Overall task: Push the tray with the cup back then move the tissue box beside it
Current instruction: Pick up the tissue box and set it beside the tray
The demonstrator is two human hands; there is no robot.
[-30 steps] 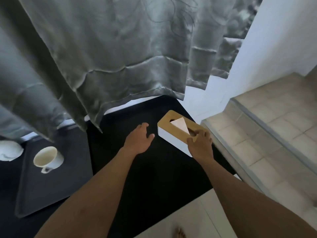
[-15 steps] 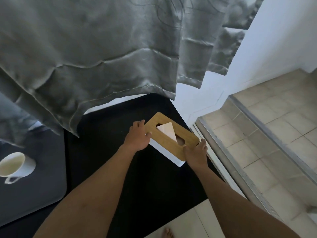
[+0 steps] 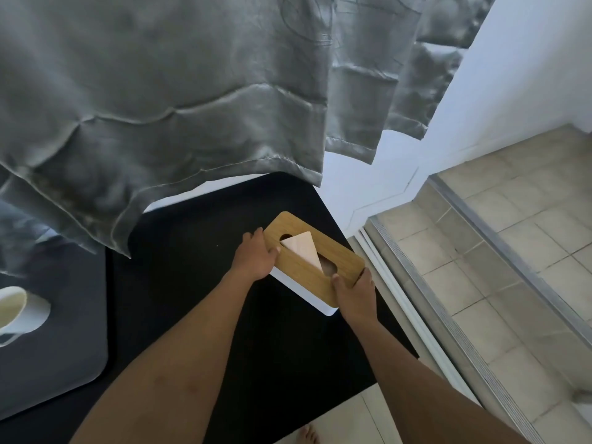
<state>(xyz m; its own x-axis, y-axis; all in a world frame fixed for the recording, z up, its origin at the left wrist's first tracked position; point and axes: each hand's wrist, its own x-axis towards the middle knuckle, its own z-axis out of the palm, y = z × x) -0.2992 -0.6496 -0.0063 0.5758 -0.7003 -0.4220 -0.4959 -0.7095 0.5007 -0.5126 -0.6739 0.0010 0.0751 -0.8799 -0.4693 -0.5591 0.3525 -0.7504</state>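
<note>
Now | tissue box (image 3: 312,262) centre frame, left hand (image 3: 255,260) and right hand (image 3: 354,291) clamping its ends | tray (image 3: 64,331) lower left (cup (image 3: 19,310) aboard) | risk: loose lid lifting off, box dropping

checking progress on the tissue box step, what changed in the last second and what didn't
The left hand, open and clear of the tissue box a second ago, has closed on its left end. The right hand has shifted from the lid's top to gripping the near right end. Both hands now hold the box, which looks slightly raised. The cup stays on the tray, and the curtain hangs as before.
</note>
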